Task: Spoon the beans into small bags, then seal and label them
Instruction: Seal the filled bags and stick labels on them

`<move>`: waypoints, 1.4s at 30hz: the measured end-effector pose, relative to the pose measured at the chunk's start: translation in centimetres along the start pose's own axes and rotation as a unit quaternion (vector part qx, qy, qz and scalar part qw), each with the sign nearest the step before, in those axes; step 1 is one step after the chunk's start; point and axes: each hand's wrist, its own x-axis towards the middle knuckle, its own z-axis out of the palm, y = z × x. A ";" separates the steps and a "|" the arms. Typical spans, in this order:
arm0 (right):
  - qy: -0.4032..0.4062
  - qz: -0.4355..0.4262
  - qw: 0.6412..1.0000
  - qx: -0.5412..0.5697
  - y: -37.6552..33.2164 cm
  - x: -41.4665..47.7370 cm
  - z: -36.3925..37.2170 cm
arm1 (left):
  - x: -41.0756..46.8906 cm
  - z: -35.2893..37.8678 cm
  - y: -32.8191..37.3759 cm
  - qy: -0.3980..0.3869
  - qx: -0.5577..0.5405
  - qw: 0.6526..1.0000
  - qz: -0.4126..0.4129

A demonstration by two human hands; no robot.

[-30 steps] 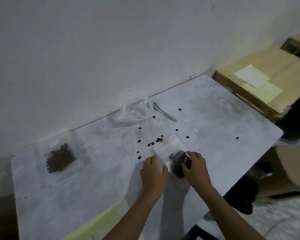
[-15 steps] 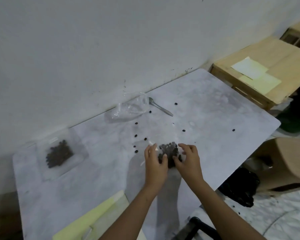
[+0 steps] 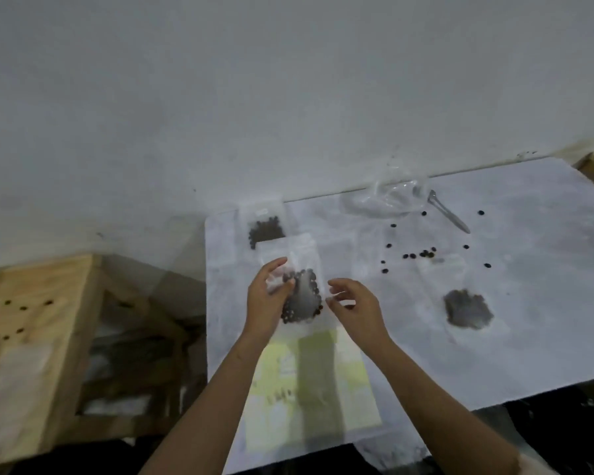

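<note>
Small clear plastic bag of dark beans (image 3: 300, 298) sits just over white table (image 3: 528, 337), left end. Left hand (image 3: 264, 303) grip pinches its edge; right hand (image 3: 357, 310) grip wide, empty. Risk: one-sided hold tilts bag, seal unconfirmed, beans spill.

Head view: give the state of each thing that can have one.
left hand: grips the small bag
right hand: open, beside that bag
small bag: holds beans, seal unclear
rear bag: filled, lying flat
big clear bag: crumpled, looks empty
spoon: lying idle

Right hand (image 3: 354, 308) apparently released the raised bag (image 3: 304, 298).
</note>
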 end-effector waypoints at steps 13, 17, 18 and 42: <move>-0.149 -0.018 0.974 -0.169 1.8 -4.0 6.5 | -6.6 -11.2 -4.1 0.157 -0.081 0.984 -0.037; -0.156 -0.035 0.967 -0.200 1.9 -4.2 6.8 | -7.3 -12.0 -5.0 0.167 -0.086 0.981 -0.047; -0.157 -0.037 0.966 -0.203 2.0 -4.3 6.8 | -7.5 -12.1 -5.1 0.169 -0.083 0.981 -0.048; -0.166 0.012 0.972 -0.165 1.5 -4.8 7.2 | -7.6 -11.8 -4.3 0.165 -0.106 0.980 -0.037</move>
